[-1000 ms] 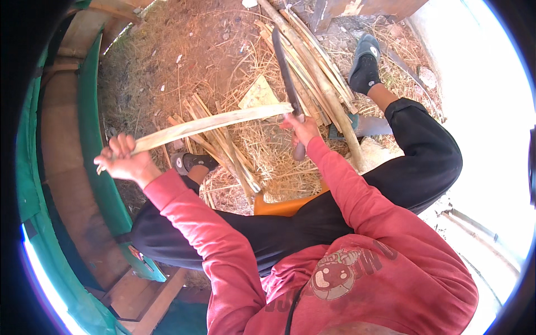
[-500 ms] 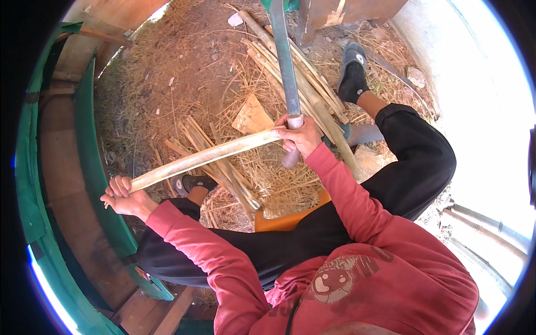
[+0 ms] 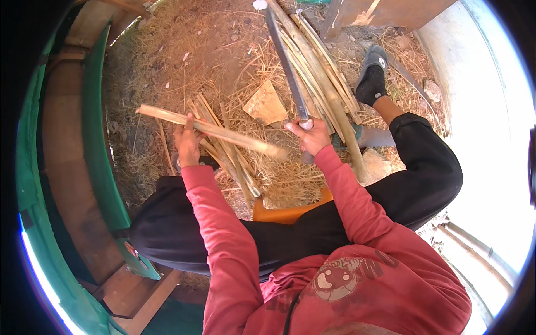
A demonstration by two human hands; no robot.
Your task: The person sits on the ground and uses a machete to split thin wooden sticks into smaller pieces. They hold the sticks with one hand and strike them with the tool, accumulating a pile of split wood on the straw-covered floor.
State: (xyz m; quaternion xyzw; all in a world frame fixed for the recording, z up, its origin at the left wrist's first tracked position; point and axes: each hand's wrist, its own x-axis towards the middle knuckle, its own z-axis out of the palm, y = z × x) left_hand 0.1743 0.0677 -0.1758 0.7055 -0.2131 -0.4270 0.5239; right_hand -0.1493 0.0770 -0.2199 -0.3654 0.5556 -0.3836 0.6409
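My left hand [image 3: 188, 139] is closed around a split strip of wood or bamboo [image 3: 223, 133], gripping it left of its middle. The strip slants down to the right, and its right end is blurred by motion. In my right hand [image 3: 314, 135] is the handle of a machete [image 3: 288, 70], its long dark blade pointing up and away from me. Strip and blade are apart. Between and beyond my hands a flat piece of wood [image 3: 266, 104] lies on the straw. Below the strip lies a pile of split pieces [image 3: 237, 173].
Long poles and split strips [image 3: 321, 67] lie on the straw-strewn ground ahead. An orange seat [image 3: 273, 214] shows between my legs. Green-edged wooden boards [image 3: 100, 145] stand at the left, a white wall [image 3: 474, 84] at the right. A wooden panel [image 3: 385, 15] stands at the far side.
My left hand has moved right and farther from me, swinging the strip so its right end now dips. My right hand has let go of the strip's end and keeps the machete, whose blade tilts left.
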